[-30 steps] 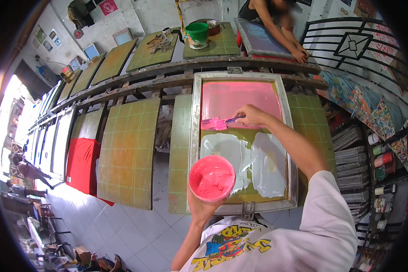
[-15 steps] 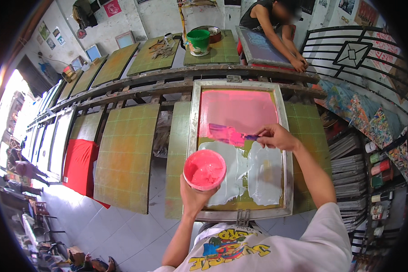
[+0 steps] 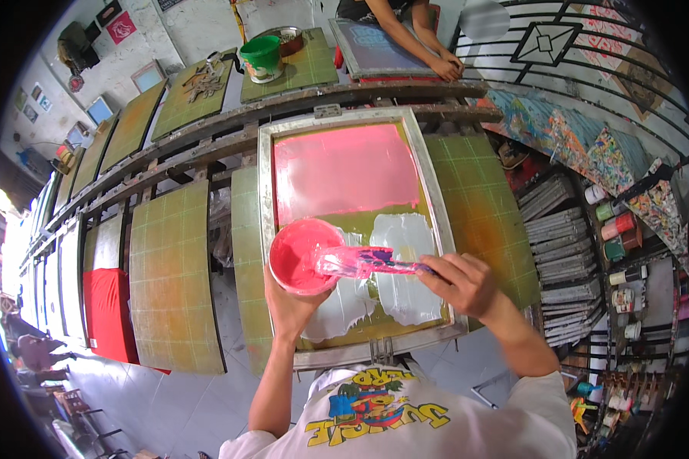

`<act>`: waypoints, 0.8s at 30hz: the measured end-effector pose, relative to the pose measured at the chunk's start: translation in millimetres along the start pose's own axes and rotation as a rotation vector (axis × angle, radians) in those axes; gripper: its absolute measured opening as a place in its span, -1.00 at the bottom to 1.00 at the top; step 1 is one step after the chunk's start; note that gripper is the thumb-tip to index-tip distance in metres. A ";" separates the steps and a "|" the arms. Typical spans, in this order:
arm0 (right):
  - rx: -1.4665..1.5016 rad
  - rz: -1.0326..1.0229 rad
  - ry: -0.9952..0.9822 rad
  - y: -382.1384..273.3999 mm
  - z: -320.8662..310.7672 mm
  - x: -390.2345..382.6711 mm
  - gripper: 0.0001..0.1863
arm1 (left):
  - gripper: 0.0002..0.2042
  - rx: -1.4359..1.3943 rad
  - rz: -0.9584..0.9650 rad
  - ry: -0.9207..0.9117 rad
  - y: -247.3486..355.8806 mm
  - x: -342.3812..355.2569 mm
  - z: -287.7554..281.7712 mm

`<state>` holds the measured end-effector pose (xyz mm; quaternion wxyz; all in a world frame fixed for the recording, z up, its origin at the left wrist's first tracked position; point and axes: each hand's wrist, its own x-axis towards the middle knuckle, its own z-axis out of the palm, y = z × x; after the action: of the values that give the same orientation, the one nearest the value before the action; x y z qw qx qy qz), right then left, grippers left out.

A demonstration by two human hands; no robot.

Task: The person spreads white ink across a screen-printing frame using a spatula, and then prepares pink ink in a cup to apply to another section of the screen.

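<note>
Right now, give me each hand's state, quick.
Left hand: curled around the pink tub, holding it.
Right hand: closed, holding the pink-smeared scraper.

Bright light is admitted at the far left, where the opening (image 3: 4, 229) is burned out to white. The tiled floor (image 3: 142, 394) is paled by reflections, long rails (image 3: 398, 93) are bowed, corners are blackened, and the pink-smeared spatula (image 3: 356, 262) is perhaps slightly blurred.

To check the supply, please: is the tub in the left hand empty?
Not empty: the tub shows pink paint inside; how full, I cannot tell.
</note>
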<state>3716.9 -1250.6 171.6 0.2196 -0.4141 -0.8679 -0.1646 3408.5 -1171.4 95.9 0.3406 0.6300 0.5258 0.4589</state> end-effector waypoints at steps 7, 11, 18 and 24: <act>-0.040 -0.030 -0.025 12.8 -33.2 0.9 -0.71 | -0.04 -0.118 -0.026 -0.033 3.0 1.4 3.6; -0.041 -0.048 -0.024 17.4 -42.8 6.7 -0.72 | -0.03 -0.085 -0.001 -0.002 -3.1 -0.5 3.1; -0.085 -0.069 -0.026 22.3 -55.0 20.5 -0.77 | -0.04 -0.077 -0.051 0.023 -4.2 -3.3 -2.4; 0.103 0.521 0.020 59.8 -35.8 17.5 -0.75 | -0.08 -0.142 -0.076 0.073 -2.3 -6.9 -10.2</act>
<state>3763.1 -1219.9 217.3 0.2836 -0.6103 -0.7371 -0.0622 3398.0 -1178.2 95.8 0.3822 0.5668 0.5277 0.5042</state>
